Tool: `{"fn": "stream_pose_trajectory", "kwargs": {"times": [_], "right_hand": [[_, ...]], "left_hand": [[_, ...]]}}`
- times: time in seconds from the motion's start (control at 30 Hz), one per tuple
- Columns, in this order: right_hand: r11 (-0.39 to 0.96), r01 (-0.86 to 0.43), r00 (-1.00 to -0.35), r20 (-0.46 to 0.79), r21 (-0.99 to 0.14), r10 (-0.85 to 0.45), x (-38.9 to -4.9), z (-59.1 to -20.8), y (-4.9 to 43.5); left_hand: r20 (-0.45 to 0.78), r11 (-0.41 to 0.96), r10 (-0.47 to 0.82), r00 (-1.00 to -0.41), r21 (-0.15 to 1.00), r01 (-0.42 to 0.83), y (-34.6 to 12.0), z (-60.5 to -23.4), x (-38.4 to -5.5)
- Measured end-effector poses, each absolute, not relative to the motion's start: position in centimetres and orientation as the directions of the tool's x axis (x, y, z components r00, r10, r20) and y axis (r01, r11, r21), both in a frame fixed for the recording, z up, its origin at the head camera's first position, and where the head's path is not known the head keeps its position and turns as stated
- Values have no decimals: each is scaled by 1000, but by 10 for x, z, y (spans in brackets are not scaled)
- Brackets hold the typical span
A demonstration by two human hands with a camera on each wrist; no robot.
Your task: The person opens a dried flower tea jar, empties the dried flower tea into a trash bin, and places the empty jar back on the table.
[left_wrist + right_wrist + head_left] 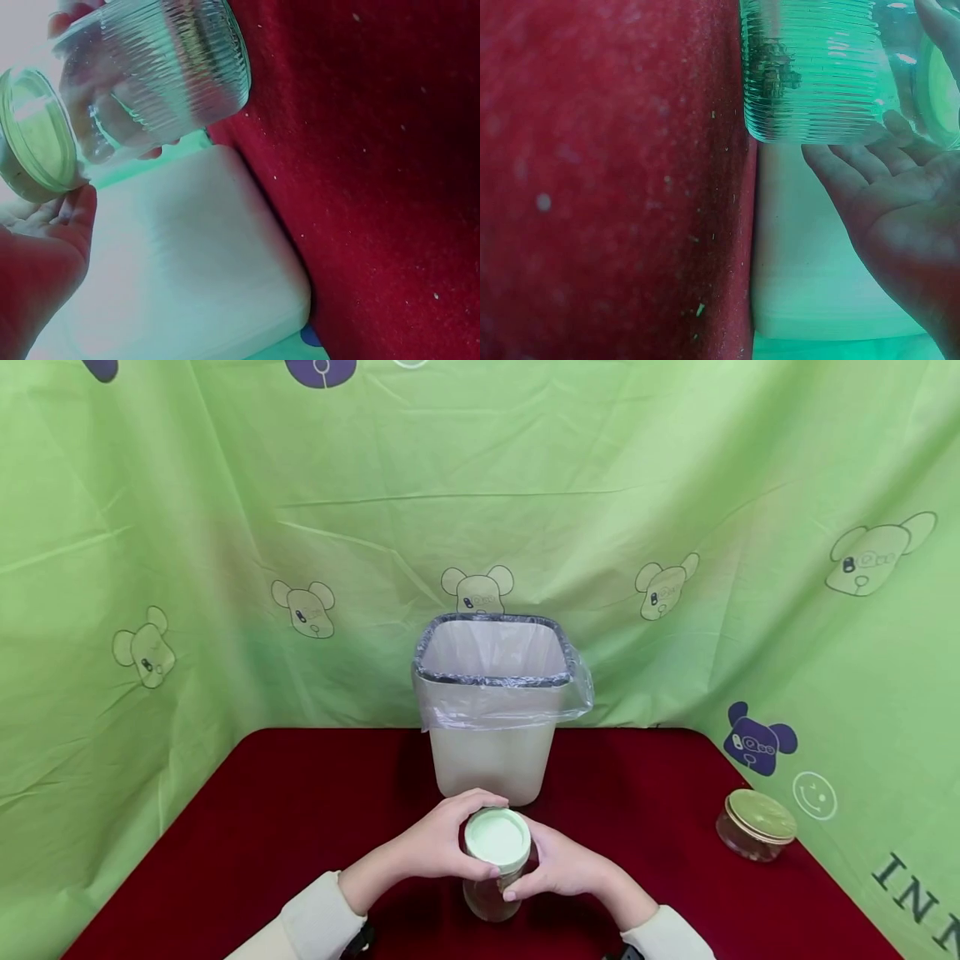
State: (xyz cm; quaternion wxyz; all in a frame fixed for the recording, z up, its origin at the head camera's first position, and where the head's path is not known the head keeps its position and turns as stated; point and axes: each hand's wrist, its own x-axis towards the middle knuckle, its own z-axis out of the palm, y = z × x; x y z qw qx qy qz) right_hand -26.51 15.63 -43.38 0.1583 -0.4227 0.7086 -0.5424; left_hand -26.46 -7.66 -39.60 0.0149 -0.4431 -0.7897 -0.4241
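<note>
Since both hands meet on one screw-top-looking jar (489,906), the relation that counts is along its long axis: pale green lid (497,838) at the top, glass body straight below it, base down at the red-covered table (300,827). Jar reads upright or close to it in the head view — slant in the left wrist view looks like camera roll; can't tell whether the base actually touches the cloth. Left hand (438,841) comes in from the left at lid height, thumb on the near side and fingers round the far side, its grip spread just wide enough for the lid and curled against it. Right hand (561,862) comes from the right, set a little lower, thumb across the near face of the glass below the lid, fingers behind; that grip is about jar-wide and has hold of the body. So neither hand is nearer — the jar is between them, left on the lid, right on the glass — and any turn between the two would run about that upright axis. Some brownish bits (774,75) show low inside the ribbed glass. Bin (491,764) with a clear liner (517,708) stands just beyond the jar; gold-lidded container (761,817) sits well apart, off on the right hand's side.
</note>
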Motion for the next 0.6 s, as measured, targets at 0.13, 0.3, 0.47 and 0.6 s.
{"fn": "stream_pose_trajectory", "kwargs": {"times": [0.13,0.3,0.47,0.6], "right_hand": [[64,-424,-599,226,-904,-768,-263,-433,157],[106,-439,-616,213,-892,-758,-264,-431,157],[116,-444,-614,208,-888,-761,-266,-431,157],[113,-444,-611,208,-889,-764,-265,-432,156]], "left_hand": [[391,293,667,-634,644,706,-74,-395,-261],[384,392,607,-696,617,682,-68,-394,-255],[364,512,526,-768,586,628,-63,-392,-246],[389,587,467,-794,535,607,-57,-391,-242]]}}
